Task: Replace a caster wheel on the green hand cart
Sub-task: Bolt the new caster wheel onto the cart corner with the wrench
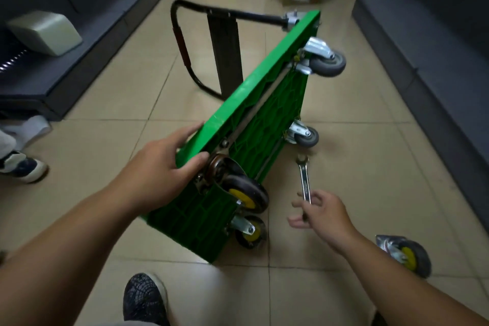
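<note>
On the floor point(357, 103), I prop the green hand cart point(254, 103) sideways, underside exposed for access.
Left hand point(164, 167) fingers clamp its edge; right hand point(322, 217) seemingly pinches a wrench point(304, 180) near a spare caster point(407, 254).

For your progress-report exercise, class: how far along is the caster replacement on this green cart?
Done: the green cart is tipped on its side, underside exposed. In hand: the left hand grips its edge; the right hand holds a wrench. Left: four casters look mounted and a loose caster lies on the floor, so the swap seems not yet begun.
</note>
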Demonstrator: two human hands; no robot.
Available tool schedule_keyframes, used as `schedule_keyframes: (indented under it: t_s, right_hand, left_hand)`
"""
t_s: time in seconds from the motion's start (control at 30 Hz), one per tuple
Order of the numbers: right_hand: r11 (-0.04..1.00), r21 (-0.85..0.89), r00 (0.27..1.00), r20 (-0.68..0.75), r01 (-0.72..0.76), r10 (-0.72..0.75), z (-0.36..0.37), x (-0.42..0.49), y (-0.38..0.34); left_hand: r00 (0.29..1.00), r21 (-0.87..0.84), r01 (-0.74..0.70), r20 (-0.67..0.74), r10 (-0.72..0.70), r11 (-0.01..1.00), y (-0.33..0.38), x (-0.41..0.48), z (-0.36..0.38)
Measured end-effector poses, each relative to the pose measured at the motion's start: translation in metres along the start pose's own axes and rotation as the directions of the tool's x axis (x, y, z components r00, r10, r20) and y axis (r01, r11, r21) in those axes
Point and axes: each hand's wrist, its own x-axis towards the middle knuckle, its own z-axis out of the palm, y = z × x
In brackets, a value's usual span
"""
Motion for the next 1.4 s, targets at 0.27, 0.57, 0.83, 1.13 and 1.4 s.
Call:
schedule_keyframes:
  t_s: [0.27, 0.57, 0.83, 1.13, 1.4]
  right_hand:
    - [0.940, 0.107, 0.939, -0.155, 0.324, -0.306, 0.022, -0.120, -0.095]
    - [0.923, 0.263, 0.955, 0.020, 0.282, -0.297, 0.030, -0.197, -0.073]
    - [0.933, 0.136, 0.938, -0.149, 0.334, -0.314, 0.045, -0.183, -0.026]
    - [0.949, 0.070, 0.941, -0.174, 0.306, -0.290, 0.062, -0.180, 0.014]
    - [0.897, 0.220, 0.923, -0.125, 0.383, -0.364, 0.073, -0.173, 0.015]
  left_hand:
    - [0.999, -0.202, 0.049, 0.005, -0.049, 0.978, 0.026, -0.014, 0.013]
    - [0.980, -0.373, 0.083, 0.198, -0.009, 0.924, 0.058, -0.031, 0.036]
    - [0.950, -0.468, 0.148, 0.311, 0.006, 0.871, 0.071, -0.024, 0.043]
    - [0.948, -0.397, 0.148, 0.318, -0.016, 0.906, 0.074, -0.017, 0.053]
    - [0.949, -0.394, 0.140, 0.315, -0.010, 0.908, 0.074, -0.018, 0.052]
